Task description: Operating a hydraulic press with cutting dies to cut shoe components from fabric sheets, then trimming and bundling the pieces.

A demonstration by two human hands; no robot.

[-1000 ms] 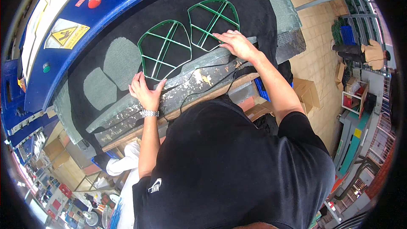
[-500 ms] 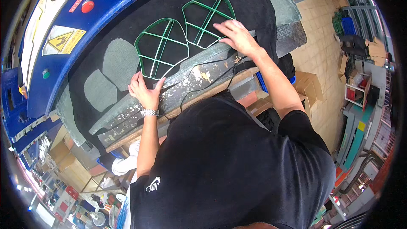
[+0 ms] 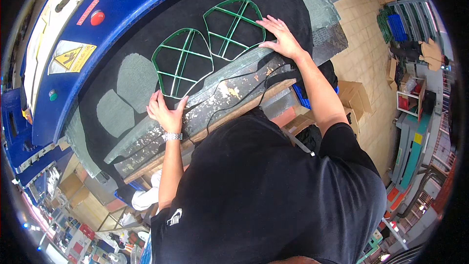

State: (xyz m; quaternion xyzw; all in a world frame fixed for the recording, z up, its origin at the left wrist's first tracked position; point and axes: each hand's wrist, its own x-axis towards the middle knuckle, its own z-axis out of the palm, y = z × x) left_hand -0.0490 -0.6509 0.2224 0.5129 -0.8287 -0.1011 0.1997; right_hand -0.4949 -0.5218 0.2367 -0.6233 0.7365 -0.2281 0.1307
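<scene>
Two green metal cutting dies, with open frames and crossing bars, lie side by side on a black sheet of material [image 3: 146,34]. My left hand [image 3: 167,112] is at the near end of the left cutting die [image 3: 183,63], its thumb and fingers spread to either side of that end. At the right side of the other cutting die [image 3: 234,29], my right hand [image 3: 284,39] is open, fingertips against the frame and thumb near its lower edge. Left of the dies, two rounded cut-outs [image 3: 137,80] in the black sheet show the grey surface beneath.
A blue machine [image 3: 146,2] with a red button [image 3: 97,17] curves along the far left side. In front of me runs a worn, paint-chipped edge [image 3: 227,90] with a dark cord across it. Cardboard boxes [image 3: 359,99] stand on the tiled floor to the right.
My right hand has shifted from over the right die's lower corner to its right side. My left hand keeps its place at the left die's end. The view has moved slightly.
</scene>
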